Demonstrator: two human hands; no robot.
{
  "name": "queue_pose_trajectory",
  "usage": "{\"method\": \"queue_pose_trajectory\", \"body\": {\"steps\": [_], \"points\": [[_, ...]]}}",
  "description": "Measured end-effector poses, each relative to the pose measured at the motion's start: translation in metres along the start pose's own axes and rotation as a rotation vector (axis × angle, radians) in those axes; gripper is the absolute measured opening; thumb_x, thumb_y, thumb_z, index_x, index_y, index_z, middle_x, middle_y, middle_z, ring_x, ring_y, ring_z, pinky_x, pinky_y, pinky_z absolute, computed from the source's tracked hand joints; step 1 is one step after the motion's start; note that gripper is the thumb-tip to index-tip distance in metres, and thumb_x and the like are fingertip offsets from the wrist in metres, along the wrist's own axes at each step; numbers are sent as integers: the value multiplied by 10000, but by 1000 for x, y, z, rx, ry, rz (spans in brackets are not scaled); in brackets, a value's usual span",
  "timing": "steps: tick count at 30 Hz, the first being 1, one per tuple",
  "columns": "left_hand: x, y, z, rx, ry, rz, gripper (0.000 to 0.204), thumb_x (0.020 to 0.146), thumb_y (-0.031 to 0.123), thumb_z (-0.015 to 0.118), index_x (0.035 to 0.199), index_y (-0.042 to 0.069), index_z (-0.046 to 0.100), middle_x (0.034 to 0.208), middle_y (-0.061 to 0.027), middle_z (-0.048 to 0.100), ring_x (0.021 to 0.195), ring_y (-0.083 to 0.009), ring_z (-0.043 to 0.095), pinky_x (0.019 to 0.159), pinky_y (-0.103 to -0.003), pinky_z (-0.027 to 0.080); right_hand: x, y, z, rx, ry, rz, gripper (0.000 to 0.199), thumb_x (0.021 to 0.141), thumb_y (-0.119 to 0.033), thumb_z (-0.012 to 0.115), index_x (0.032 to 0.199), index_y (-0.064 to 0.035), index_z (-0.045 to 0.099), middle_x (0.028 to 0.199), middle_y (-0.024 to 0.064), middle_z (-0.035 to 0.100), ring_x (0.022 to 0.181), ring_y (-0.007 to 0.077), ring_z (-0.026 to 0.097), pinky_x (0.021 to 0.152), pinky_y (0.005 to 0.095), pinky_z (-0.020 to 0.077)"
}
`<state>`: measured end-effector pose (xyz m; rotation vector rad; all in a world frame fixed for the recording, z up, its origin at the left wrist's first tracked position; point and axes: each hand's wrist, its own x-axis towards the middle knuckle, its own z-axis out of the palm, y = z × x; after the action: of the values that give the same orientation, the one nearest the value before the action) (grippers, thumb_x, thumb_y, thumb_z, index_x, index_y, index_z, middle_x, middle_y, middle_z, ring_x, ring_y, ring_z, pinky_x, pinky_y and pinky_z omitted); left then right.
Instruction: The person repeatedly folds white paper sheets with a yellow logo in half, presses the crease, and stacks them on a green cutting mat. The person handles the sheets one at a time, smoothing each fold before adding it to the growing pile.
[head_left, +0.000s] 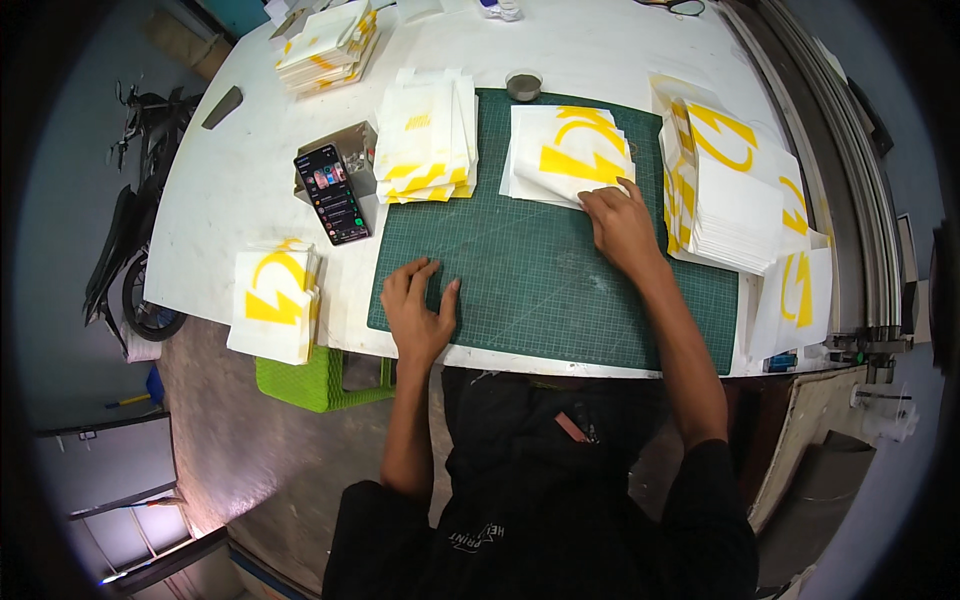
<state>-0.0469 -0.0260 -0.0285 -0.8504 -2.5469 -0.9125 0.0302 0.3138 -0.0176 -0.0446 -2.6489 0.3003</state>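
Note:
My right hand [622, 225] pinches the near edge of the top white sheet with yellow print [575, 150], which lies on a small stack at the far middle of the green cutting mat [500, 265]. The edge is lifted and curls slightly. My left hand [415, 305] rests on the near left part of the mat, fingers apart and holding nothing. Left of that stack, a pile of similar white sheets [425, 135] overlaps the mat's far left corner. A taller pile [735, 200] stands at the right side of the mat.
A phone [332, 195] with a lit screen leans on a small box [357, 150]. A small round cup [523, 85] stands beyond the mat. More printed piles lie at the near left table edge [275, 300] and far left [327, 45]. A green stool [300, 380] is below.

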Motion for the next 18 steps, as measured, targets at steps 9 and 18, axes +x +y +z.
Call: {"method": "queue_pose_trajectory", "body": {"steps": [9, 18], "points": [[0, 3, 1, 18, -7, -10, 355, 869, 218, 828, 1172, 55, 737, 1265, -112, 658, 1202, -320, 575, 1030, -476, 418, 7, -7, 0, -37, -29, 71, 132, 898, -44, 619, 1015, 2, 657, 987, 178, 722, 991, 343, 694, 1103, 523, 435], [-2, 6, 4, -180, -48, -34, 365, 915, 205, 800, 1216, 19, 709, 1330, -142, 649, 1209, -329, 613, 1030, -473, 470, -10, -65, -78, 416, 438, 168, 206, 937, 45, 667, 1136, 6, 632, 1098, 144, 740, 976, 245, 717, 919, 357, 555]]}}
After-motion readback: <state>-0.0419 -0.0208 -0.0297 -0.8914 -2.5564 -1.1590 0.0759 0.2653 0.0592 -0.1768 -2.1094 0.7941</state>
